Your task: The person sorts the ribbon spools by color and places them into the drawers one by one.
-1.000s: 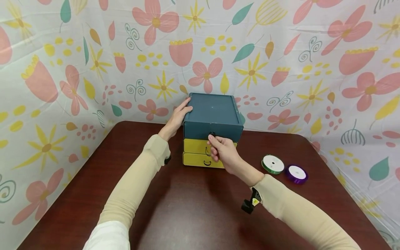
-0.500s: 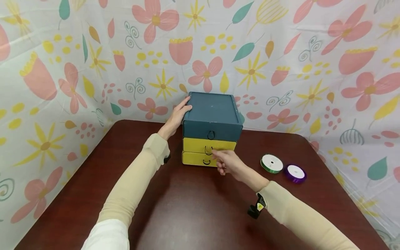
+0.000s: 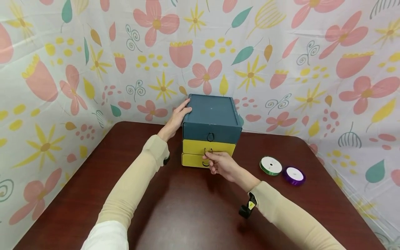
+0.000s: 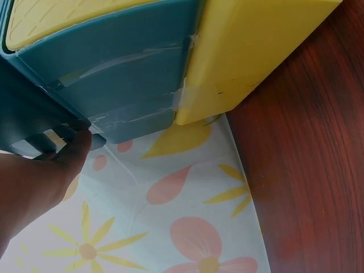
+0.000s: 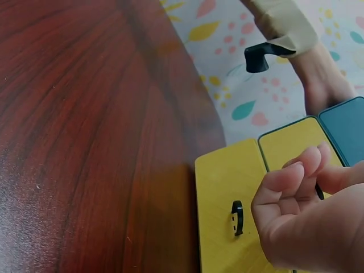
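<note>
A stacked drawer box has a dark blue top drawer [image 3: 197, 132] and two yellow drawers below it, all pushed in. My left hand [image 3: 178, 119] lies against the upper left edge of the blue top [image 3: 212, 109], fingers stretched along it. In the left wrist view, part of that hand touches the blue casing beside taped seams. My right hand [image 3: 221, 163] is in front of the middle yellow drawer [image 3: 192, 146], its thumb and forefinger pinching the black loop handle [image 3: 205, 151]. The remaining fingers curl inward. On the lowest drawer, a black handle [image 5: 238, 219] shows just beside this hand.
To the right on the dark red-brown table [image 3: 184, 208] lie a green ribbon spool [image 3: 271, 165] and a purple ribbon spool [image 3: 294, 175]. A floral cloth [image 3: 125, 62] hangs close behind the drawer box and along both sides.
My right hand has left the top drawer's handle and come down to the middle drawer's handle, which it now pinches. My left hand has stayed at the blue top edge.
</note>
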The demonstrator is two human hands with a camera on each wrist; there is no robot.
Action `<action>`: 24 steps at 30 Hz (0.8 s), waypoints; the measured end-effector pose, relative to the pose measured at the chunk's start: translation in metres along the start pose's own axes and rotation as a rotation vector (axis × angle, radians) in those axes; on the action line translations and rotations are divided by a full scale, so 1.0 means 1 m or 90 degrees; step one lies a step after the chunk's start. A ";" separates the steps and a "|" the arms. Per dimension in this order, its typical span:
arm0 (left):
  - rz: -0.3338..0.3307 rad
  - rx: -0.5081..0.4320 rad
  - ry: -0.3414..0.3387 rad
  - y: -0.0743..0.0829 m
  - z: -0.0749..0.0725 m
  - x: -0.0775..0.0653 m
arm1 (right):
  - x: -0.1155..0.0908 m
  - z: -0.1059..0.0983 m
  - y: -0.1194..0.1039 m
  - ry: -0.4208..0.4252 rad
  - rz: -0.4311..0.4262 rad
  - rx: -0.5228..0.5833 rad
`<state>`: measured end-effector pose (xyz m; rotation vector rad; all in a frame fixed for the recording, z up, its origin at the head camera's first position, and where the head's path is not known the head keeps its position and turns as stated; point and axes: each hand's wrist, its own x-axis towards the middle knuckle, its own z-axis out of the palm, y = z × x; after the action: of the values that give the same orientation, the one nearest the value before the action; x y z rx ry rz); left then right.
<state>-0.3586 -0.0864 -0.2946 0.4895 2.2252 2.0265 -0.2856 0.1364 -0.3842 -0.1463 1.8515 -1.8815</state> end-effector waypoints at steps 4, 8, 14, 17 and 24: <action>-0.003 0.000 0.001 0.000 0.000 0.000 | -0.001 0.001 0.002 0.009 0.002 0.005; -0.004 -0.003 0.000 -0.001 0.000 0.000 | -0.002 0.001 0.004 0.007 0.005 0.013; -0.001 0.001 0.004 -0.001 -0.001 0.001 | -0.006 0.003 0.007 0.011 0.009 0.019; 0.001 0.000 0.003 -0.002 0.000 0.001 | -0.008 0.004 0.010 0.016 0.009 0.019; -0.001 0.004 0.004 -0.001 0.000 0.002 | -0.013 0.006 0.012 0.019 0.004 0.022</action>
<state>-0.3607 -0.0859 -0.2957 0.4823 2.2354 2.0229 -0.2681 0.1368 -0.3916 -0.1008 1.8352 -1.9201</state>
